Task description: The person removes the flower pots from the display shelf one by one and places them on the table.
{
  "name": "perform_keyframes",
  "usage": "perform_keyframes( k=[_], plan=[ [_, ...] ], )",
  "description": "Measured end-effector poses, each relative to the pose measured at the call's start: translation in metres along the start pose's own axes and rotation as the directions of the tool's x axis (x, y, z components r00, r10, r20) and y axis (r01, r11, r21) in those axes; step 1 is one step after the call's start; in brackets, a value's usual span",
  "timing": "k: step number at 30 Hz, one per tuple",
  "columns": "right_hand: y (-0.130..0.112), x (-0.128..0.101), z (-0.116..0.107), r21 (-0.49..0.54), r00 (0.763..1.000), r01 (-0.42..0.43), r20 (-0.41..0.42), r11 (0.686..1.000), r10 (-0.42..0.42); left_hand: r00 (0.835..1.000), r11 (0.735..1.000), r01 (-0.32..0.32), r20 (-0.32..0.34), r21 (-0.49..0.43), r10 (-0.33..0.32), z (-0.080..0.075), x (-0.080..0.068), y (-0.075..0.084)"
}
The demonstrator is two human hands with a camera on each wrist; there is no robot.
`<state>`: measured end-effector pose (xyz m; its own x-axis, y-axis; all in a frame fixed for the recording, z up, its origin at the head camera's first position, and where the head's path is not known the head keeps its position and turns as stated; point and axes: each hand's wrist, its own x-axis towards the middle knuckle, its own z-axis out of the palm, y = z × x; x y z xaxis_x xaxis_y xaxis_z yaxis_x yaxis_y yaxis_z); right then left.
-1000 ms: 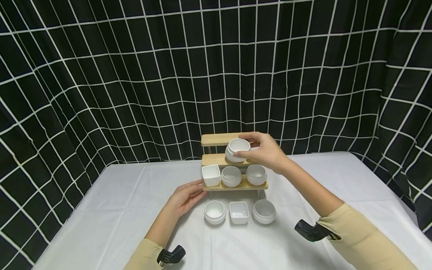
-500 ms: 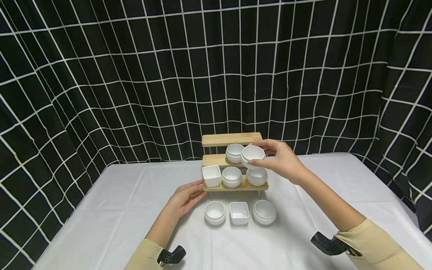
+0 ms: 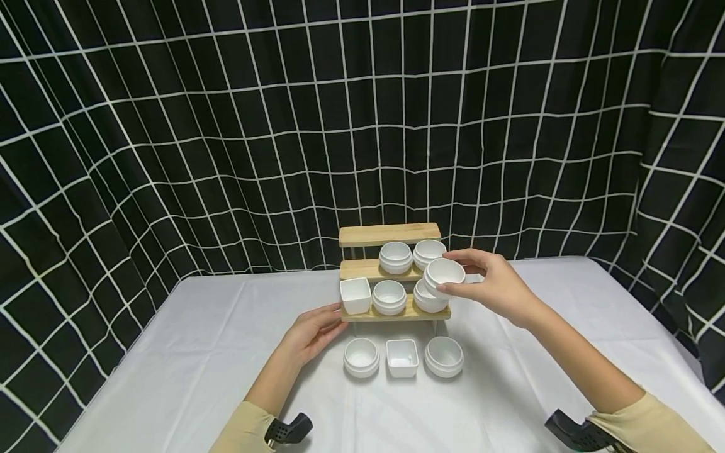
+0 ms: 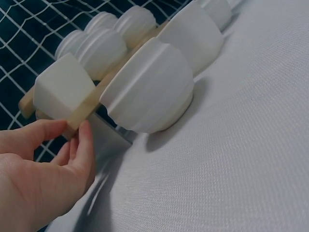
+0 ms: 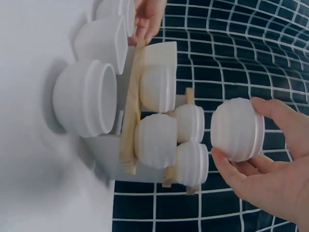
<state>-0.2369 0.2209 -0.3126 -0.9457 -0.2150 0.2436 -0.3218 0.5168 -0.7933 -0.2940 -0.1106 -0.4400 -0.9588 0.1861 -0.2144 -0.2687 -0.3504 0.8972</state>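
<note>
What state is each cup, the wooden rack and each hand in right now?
Held round cup: lifted in the air, pinched by the right hand.
Left hand: fingers touching the rack's lowest shelf.
Wooden rack: top shelf bare.
Middle-shelf cups: two, upright.
Lowest-shelf cups: three, upright.
Table cups: three, upright.

Your left hand touches the end of a wooden shelf holding white pots, seen close from the table.

Your thumb and fingertips rest against the near end of the pale wooden board, beside the grey metal leg under it. A square white pot sits on the board just above your fingers, with round ribbed pots in a row behind it. Below the board, a large ribbed white bowl stands on the white tablecloth, closest to you, and a square white bowl stands right behind it. A black cloth with a white grid fills the top left.
</note>
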Motion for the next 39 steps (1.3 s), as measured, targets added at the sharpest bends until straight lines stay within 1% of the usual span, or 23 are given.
perform_keyframes(
  k=[10, 15, 23, 27, 31, 39],
  plan=[
    [0.021, -0.015, -0.006, -0.006, 1.0, -0.005, 0.003, 1.0, 0.005, 1.0, 1.0, 0.002, 0.004, 0.007, -0.002, -0.002, 0.001, -0.001],
    [0.032, -0.022, -0.009, -0.01, 1.0, -0.023, 0.01, 1.0, 0.023, 1.0, 1.0, 0.002, 0.008, 0.004, -0.002, -0.002, 0.001, -0.001],
    [0.049, -0.031, -0.013, -0.022, 0.998, -0.038, 0.043, 0.999, 0.039, 1.0, 1.0, -0.003, 0.004, 0.003, 0.003, -0.002, 0.001, -0.001],
    [0.057, -0.035, -0.013, -0.014, 0.996, -0.044, 0.074, 0.999, 0.045, 1.0, 1.0, -0.005, -0.002, 0.005, 0.005, -0.002, 0.002, -0.002],
    [0.067, -0.039, -0.014, 0.003, 0.991, -0.05, 0.121, 0.999, 0.049, 1.0, 1.0, -0.003, -0.011, 0.007, 0.003, -0.002, 0.002, -0.002],
    [0.088, -0.045, -0.016, 0.038, 0.973, -0.074, 0.223, 0.997, 0.064, 1.0, 1.0, -0.006, -0.015, 0.006, 0.006, -0.001, 0.002, -0.002]
  ],
)
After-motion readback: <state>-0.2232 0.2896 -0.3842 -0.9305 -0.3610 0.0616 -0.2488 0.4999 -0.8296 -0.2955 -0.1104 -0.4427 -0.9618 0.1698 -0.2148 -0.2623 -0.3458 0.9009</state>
